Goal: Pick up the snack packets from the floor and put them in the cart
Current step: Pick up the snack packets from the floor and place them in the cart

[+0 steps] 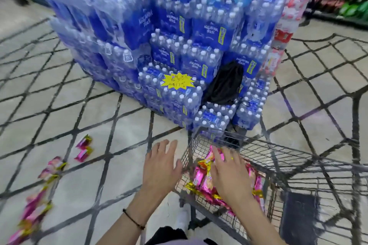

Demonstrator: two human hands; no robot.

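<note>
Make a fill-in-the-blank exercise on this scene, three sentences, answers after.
Loose snack packets lie on the floor to the ___ of the cart.
The right hand reaches over the packets in the cart, while the left hand is ___ its basket.
A black bag rests on stacked packs of ___ bottles.
Missing words: left; outside; water.

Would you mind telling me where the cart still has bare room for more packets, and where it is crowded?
The cart is bare wire in its right part, past the pile of packets. Its left end under the right hand is crowded. The floor between the scattered packets and the cart is also free.
</note>
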